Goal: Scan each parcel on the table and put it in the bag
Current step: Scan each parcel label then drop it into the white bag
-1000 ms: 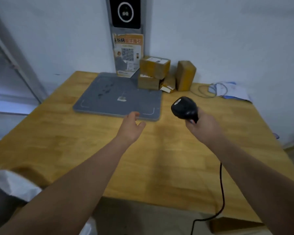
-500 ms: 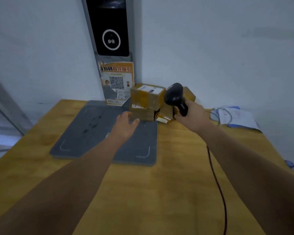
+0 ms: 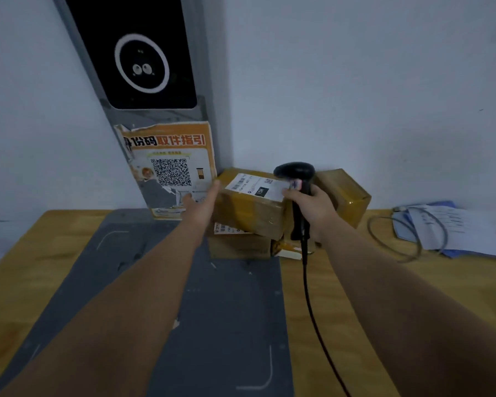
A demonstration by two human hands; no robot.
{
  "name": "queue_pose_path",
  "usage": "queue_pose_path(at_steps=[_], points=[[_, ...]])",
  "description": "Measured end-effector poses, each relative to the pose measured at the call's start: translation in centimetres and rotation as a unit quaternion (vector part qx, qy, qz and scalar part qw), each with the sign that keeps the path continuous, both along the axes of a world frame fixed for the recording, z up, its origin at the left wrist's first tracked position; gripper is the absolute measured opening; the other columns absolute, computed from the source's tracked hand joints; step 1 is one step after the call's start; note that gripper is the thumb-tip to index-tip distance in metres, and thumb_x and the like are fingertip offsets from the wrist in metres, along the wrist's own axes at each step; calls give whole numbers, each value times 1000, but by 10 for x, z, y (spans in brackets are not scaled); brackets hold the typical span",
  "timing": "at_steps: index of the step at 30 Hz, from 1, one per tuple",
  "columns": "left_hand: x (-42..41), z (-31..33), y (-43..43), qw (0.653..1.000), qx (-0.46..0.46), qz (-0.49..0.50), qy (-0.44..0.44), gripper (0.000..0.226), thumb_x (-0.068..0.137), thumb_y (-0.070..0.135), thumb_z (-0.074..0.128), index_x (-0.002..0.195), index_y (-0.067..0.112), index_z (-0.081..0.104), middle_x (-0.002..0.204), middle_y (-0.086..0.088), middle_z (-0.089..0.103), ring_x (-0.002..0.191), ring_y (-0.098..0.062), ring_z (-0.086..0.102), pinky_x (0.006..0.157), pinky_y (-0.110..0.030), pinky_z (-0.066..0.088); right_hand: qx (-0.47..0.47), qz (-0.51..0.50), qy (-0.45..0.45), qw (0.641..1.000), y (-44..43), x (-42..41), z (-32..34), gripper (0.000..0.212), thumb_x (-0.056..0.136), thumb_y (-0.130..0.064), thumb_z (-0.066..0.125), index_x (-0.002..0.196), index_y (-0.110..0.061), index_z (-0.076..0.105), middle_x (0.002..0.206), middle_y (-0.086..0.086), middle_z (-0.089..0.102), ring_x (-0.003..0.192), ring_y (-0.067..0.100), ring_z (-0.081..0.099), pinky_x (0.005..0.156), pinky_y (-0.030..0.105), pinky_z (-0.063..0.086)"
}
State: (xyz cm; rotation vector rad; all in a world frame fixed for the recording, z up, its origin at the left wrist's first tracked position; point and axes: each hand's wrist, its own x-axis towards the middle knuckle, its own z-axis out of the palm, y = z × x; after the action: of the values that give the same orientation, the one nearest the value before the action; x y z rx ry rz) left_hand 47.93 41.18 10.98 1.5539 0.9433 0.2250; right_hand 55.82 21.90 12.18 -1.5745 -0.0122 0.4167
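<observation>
Against the wall (image 3: 355,81) on your wooden counter (image 3: 384,310), your right hand (image 3: 312,207) grips the scanner (image 3: 295,173), head just over the white label (image 3: 255,186) of the top parcel (image 3: 249,213) — marked "15H" — likely to read its barcode. Your left hand (image 3: 202,200), fingers (image 3: 211,192) straight, reaches its left edge, probably to steady it; the poster (image 3: 172,164) behind reads "取件指引".

The light was dim, flat and bluish, with only faint shadows under the parcels (image 3: 249,213). Wide-angle distortion tilted the wall panel (image 3: 143,53) at far left; near edges looked soft, slightly blurred.
</observation>
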Motion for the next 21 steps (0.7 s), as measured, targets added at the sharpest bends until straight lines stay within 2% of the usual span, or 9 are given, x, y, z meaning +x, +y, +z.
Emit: queue_pose_path(at_steps=[1,4,6,8,10,12,13,17,21], points=[[8,-3,4,1000,-27,1,2,108,74,78,55,155,25,5,160,-5,16,145,-32,19,115,-51,22,23,8,36,999,4,4,-5,49,84,-23,74,128,-19,53,114,7,64,103,27,62,90,47,53],[30,-21,16,994,-105,-30,22,136,38,91,63,152,36,12,158,-4,22,142,-35,26,111,-60,26,97,14,101,990,10,14,-22,50,83,-18,74,126,-28,50,114,8,65,101,31,64,80,49,56],[38,-35,23,991,-118,-51,34,140,31,89,65,151,33,21,154,-6,32,136,-34,35,108,-58,32,123,22,136,983,8,18,-34,58,80,-23,76,130,-32,48,117,8,65,105,32,63,83,51,54],[35,-33,20,989,-128,-63,35,125,46,86,65,149,27,28,146,-7,42,127,-30,45,105,-53,38,135,52,170,975,7,18,-44,66,73,-32,79,133,-28,51,120,8,67,108,32,65,85,49,55],[34,-33,20,988,-135,-75,25,102,67,79,60,147,23,31,133,-7,49,108,-25,53,97,-46,45,152,67,185,969,7,18,-49,58,75,-36,75,129,-24,59,119,8,69,108,30,65,86,45,54],[31,-34,18,988,-135,-77,25,86,78,73,55,145,23,34,118,-7,51,90,-22,54,84,-40,48,172,69,187,965,7,15,-49,48,80,-38,70,125,-23,63,118,8,70,109,30,65,91,44,51],[28,-33,17,988,-133,-75,26,84,79,73,54,144,23,35,116,-6,51,88,-22,54,83,-40,47,176,70,184,965,7,13,-50,48,80,-39,70,125,-23,63,118,8,70,109,30,65,94,46,50],[5,-33,8,986,-151,-59,35,85,75,76,55,141,26,37,127,-7,54,102,-28,55,96,-50,45,167,75,174,968,6,-5,-51,41,84,-37,68,122,-23,65,116,7,71,108,28,65,95,44,50],[-27,-33,-3,986,-165,-10,28,83,76,73,55,142,27,34,117,-7,53,88,-25,54,74,-43,47,141,101,157,972,4,-32,-45,40,85,-29,68,123,-21,64,107,4,74,101,23,69,84,38,54]])
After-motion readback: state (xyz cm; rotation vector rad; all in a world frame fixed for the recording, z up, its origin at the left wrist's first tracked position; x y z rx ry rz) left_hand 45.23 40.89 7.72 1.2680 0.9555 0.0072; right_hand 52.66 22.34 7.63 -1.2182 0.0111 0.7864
